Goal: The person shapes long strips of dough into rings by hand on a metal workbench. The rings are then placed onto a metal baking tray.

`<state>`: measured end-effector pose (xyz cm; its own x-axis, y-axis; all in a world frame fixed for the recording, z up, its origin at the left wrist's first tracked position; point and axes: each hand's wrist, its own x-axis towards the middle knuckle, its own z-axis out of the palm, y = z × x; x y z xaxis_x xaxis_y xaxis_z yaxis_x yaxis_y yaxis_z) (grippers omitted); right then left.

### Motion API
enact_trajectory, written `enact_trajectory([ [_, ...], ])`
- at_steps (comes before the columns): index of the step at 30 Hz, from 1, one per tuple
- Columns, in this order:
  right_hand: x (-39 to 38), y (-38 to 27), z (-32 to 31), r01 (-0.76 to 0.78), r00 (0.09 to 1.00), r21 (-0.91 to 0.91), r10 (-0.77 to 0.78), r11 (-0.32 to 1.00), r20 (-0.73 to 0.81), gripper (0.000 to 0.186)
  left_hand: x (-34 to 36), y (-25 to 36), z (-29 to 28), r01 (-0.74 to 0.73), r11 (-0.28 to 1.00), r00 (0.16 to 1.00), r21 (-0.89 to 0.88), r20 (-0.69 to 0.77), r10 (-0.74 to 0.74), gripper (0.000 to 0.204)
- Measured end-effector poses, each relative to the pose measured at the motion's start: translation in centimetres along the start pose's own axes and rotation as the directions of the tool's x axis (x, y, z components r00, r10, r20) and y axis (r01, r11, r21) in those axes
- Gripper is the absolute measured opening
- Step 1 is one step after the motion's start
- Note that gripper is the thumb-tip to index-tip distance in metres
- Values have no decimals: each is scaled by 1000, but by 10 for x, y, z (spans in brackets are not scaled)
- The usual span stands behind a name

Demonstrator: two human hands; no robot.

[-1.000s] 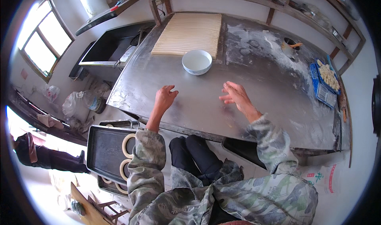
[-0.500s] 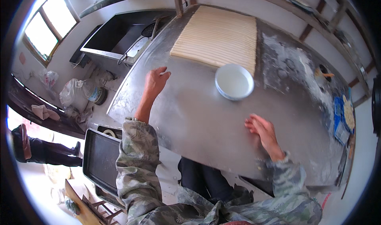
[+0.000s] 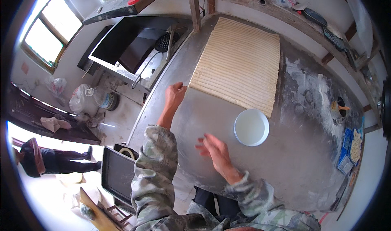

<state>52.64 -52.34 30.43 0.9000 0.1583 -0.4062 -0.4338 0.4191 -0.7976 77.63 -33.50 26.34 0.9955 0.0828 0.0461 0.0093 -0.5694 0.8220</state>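
My left hand (image 3: 175, 94) is closed beside the lower left corner of a ridged sheet of pale dough strips (image 3: 236, 64), its fingertips at that edge; what they hold, if anything, is too small to make out. My right hand (image 3: 211, 151) hovers over the steel worktable (image 3: 305, 178), left of a white bowl (image 3: 251, 127) of pale liquid, with its fingers loosely bent and apart, holding nothing. The bowl stands just in front of the dough sheet.
Dark trays (image 3: 116, 174) sit low at left, near a person in dark clothes (image 3: 53, 161). A black trough (image 3: 122, 39) lies beyond the table's left edge. At right are floury patches, a pot (image 3: 339, 113) and blue packs (image 3: 346, 149). A wooden shelf (image 3: 269, 9) runs behind.
My left hand has moved forward to the dough sheet's corner. My right hand has moved leftward across the table, away from the right side. The whole view has shifted as my head turned.
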Motion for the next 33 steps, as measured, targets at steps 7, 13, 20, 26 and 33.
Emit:
enact_trajectory([
  [7,158,-19,30,-36,977,532,142,846,-159,20,69,-2,26,94,992,994,-80,56,-90,31],
  [13,223,-23,28,1,967,692,175,722,-183,26,105,-8,51,-7,995,988,95,152,-8,27],
  [20,249,-21,41,68,988,809,72,584,-135,43,131,-11,66,-19,952,973,306,223,-52,23],
  [26,252,-16,42,68,992,856,54,513,-111,39,135,-3,60,149,969,917,199,338,-210,26],
  [33,248,-19,40,120,989,854,10,505,-145,33,109,5,62,12,1000,966,-12,259,-9,34],
])
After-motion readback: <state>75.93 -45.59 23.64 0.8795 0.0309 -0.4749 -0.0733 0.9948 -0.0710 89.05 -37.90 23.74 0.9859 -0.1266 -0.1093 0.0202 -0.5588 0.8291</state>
